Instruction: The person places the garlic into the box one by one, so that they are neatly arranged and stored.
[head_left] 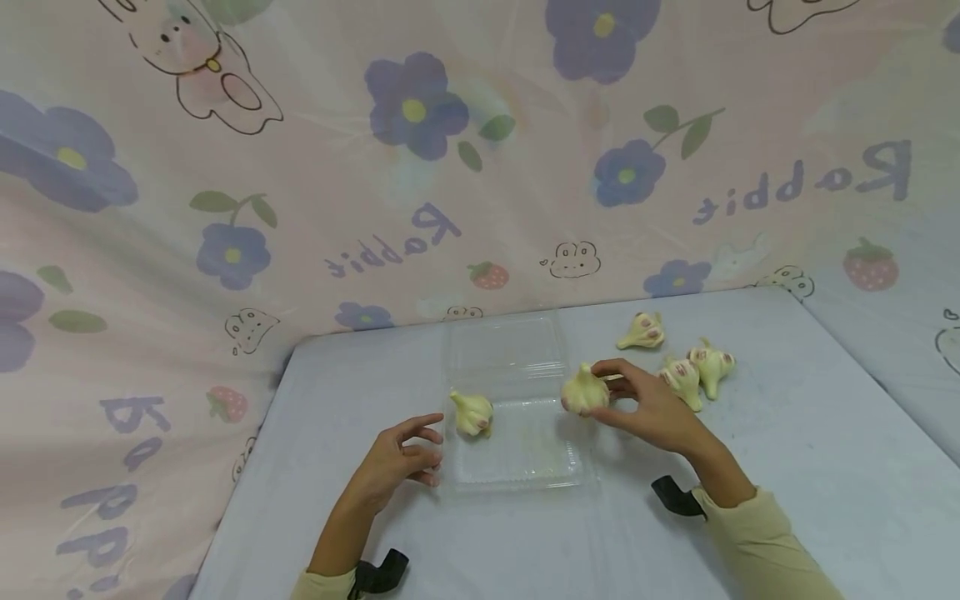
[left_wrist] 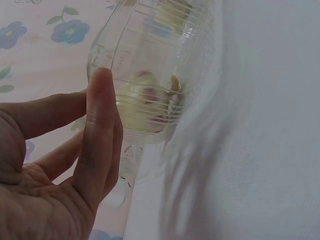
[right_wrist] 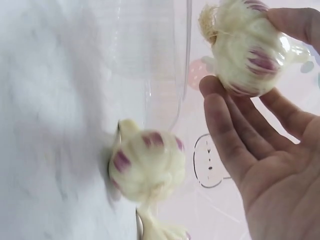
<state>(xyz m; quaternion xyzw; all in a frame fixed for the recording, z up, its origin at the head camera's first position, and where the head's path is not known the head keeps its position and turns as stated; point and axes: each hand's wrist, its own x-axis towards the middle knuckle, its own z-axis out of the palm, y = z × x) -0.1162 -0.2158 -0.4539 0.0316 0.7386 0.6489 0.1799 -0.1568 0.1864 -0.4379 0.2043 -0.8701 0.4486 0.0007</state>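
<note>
My right hand (head_left: 654, 410) holds a garlic bulb (head_left: 585, 392) between thumb and fingers, above the right side of a clear plastic box (head_left: 517, 486). Purple patches and a tuft of roots show on the held bulb (right_wrist: 255, 55) in the right wrist view. Inside the box, at its left, lies another garlic bulb (head_left: 473, 414). My left hand (head_left: 397, 458) is at the box's left side, holding nothing. In the left wrist view its fingertips are at the clear wall (left_wrist: 150, 105); whether they touch it, I cannot tell.
The box's lid (head_left: 506, 346) is folded back, away from me. On the table (head_left: 810, 467), to the right, are more garlic bulbs: one farther back (head_left: 642, 332) and two close together (head_left: 712, 364), partly behind my right hand. A printed cloth (head_left: 517, 192) hangs behind the table.
</note>
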